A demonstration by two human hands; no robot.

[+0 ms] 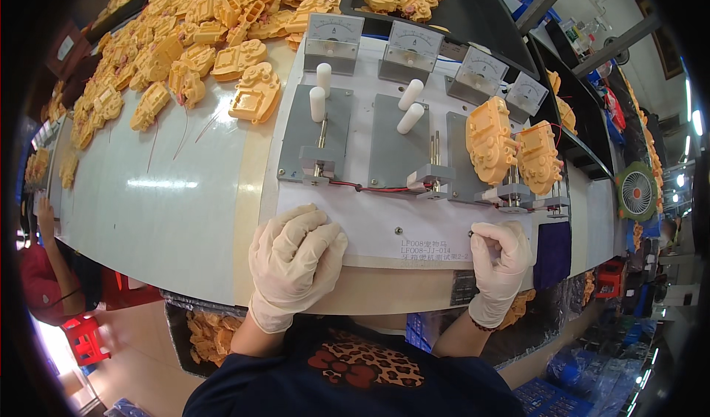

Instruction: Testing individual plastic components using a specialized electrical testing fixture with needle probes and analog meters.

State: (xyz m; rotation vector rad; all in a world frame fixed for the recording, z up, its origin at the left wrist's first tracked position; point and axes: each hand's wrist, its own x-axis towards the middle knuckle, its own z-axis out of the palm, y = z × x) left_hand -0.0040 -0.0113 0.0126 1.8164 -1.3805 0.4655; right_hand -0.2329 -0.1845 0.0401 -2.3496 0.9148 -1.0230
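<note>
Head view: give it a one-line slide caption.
Gloved left hand and right hand rest on a white test board holding two yellow toy shells.

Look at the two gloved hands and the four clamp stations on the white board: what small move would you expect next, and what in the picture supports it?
Probably the left hand reaches to the pile of yellow toy shells for another piece. It rests flat and empty on the white board, two shells already sit on the right-hand stations, and the two left grey stations stand bare. The right hand is curled at the board's edge.
</note>
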